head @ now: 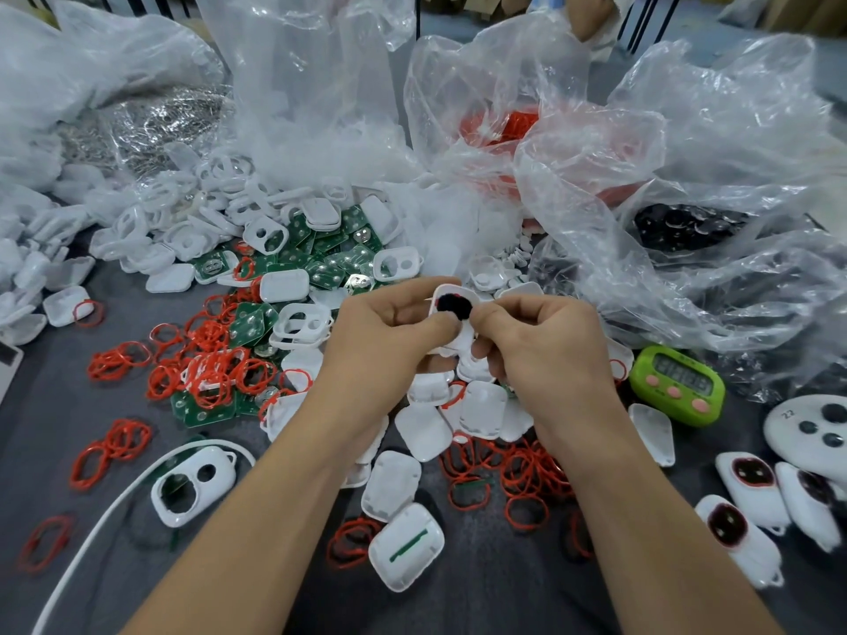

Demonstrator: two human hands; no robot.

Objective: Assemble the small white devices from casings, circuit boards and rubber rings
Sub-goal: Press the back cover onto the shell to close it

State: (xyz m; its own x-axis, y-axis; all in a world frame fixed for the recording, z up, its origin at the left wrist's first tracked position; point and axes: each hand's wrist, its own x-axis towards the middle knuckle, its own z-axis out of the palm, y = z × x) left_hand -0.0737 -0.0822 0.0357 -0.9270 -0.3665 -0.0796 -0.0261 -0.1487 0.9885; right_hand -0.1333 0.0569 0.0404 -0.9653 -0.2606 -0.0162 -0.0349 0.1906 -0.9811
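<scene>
My left hand point(389, 327) and my right hand point(541, 341) meet above the table's middle and both grip one small white casing point(447, 295). A black rubber pad point(458, 307) sits in its opening, pinched between my two thumbs. Green circuit boards point(321, 263) lie heaped just beyond my hands. Red rubber rings point(215, 368) are scattered to the left, and more red rings point(518, 469) lie below my right wrist. White casing halves point(405, 547) lie near my forearms. Three assembled white devices point(738, 538) with dark pads rest at the lower right.
Crumpled clear plastic bags point(687, 185) of parts fill the back and right. A green digital timer point(678, 385) stands right of my hands. A white cable point(105, 515) curves across the lower left beside a casing front point(192, 485) with two holes. A round white part point(811, 428) lies far right.
</scene>
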